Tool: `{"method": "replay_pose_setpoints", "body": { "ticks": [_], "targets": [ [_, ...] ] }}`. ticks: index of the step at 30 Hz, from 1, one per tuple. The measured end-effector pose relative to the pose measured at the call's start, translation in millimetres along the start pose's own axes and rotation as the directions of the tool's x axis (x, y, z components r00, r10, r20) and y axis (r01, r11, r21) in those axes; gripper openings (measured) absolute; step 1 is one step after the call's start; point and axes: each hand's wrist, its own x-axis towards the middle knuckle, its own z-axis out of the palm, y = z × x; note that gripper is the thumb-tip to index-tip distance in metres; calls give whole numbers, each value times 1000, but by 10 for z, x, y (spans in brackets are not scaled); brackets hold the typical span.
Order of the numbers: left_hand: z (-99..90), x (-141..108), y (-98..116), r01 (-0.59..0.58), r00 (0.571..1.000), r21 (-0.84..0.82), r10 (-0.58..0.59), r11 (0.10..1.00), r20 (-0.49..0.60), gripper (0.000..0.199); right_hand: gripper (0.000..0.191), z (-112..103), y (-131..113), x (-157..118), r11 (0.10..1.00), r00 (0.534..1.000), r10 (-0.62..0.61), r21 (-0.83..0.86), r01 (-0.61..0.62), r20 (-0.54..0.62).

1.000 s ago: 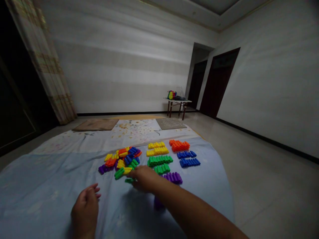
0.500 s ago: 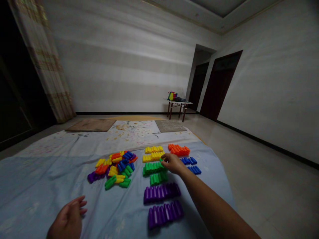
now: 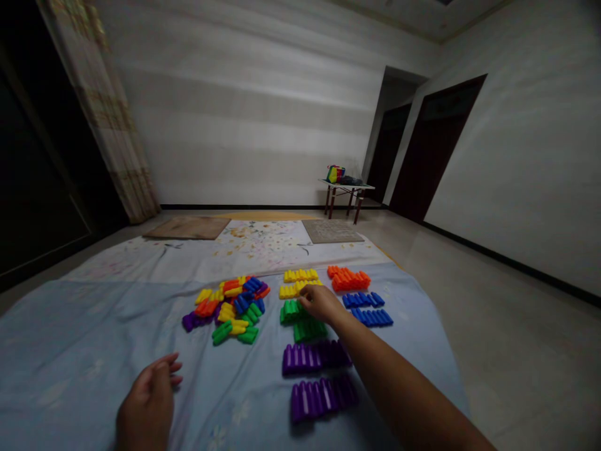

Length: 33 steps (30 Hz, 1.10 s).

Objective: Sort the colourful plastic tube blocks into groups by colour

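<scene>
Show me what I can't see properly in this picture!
In the head view:
Right end of the farther green row: behind the right hand.
Whether that hand grips a piece: the hand itself hides it.
Lowest pieces of the mixed pile: covered by others.
Arm behind the left hand: cut off by the bottom edge.
Dark stuff on the far table: too small.

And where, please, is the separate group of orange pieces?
In the head view, the orange group lies right of centre on the cloth, just beyond the blue rows and right of the yellow rows.
</scene>
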Motion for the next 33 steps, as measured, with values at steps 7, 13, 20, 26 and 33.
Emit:
{"method": "replay_pose_setpoints", "body": {
  "ticks": [7,13,20,26,33],
  "targets": [
    [6,-21,-53,-31,999,-17,31,999,10,39,27,-32,271,-474,922,972,-85,352,159,-217],
    [45,-86,-19,-123,990,69,118,990,80,42,32,79,566,-780,892,961,17,439,111,-277],
    [159,-281,92,-521,848,293,448,802,283,36,30,108,708,-748,905,946,-11,398,147,-325],
    [450,-343,415,-638,751,342,458,690,475,36,28,101,697,-744,897,939,-60,394,199,-339],
    [687,-150,544,-749,644,462,353,475,679,36,26,52,724,-742,904,932,-51,381,196,-360]
  ]
}}
